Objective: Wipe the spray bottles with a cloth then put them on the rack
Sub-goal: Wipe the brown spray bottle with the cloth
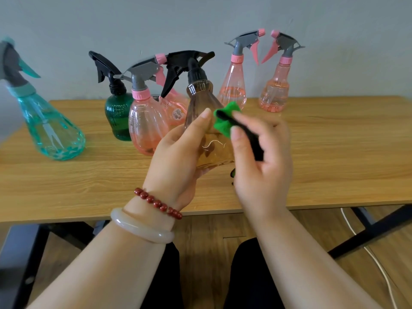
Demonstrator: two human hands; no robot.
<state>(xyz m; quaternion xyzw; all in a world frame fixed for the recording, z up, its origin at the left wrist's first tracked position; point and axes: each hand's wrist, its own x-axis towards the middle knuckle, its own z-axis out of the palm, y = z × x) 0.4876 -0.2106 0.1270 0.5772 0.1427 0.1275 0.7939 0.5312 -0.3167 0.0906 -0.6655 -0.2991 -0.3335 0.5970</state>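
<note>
Closest in, a pale bangle (pixel 140 228) and a red bead bracelet (pixel 157 202) ring the left wrist. Just beyond them the left hand (pixel 178 157) holds the amber bottle (pixel 214 150) above the table (pixel 89 186), fingers and thumb curled round its lower body. Right of the amber bottle, the right hand (pixel 260 157) has its fingers clamped on a green cloth (pixel 225 122), pressing it to the bottle's shoulder. Wiping looks under way on this one.

Six more stand behind the amber bottle: a teal bottle (pixel 51 130) far to its left, a dark green bottle (pixel 118 117) and two near pink bottles (pixel 145 128) close on its left, and two far pink bottles (pixel 275 92) off to its right. No rack shows, so whether any bottle has reached it, or which standing ones are already wiped, cannot be told.
</note>
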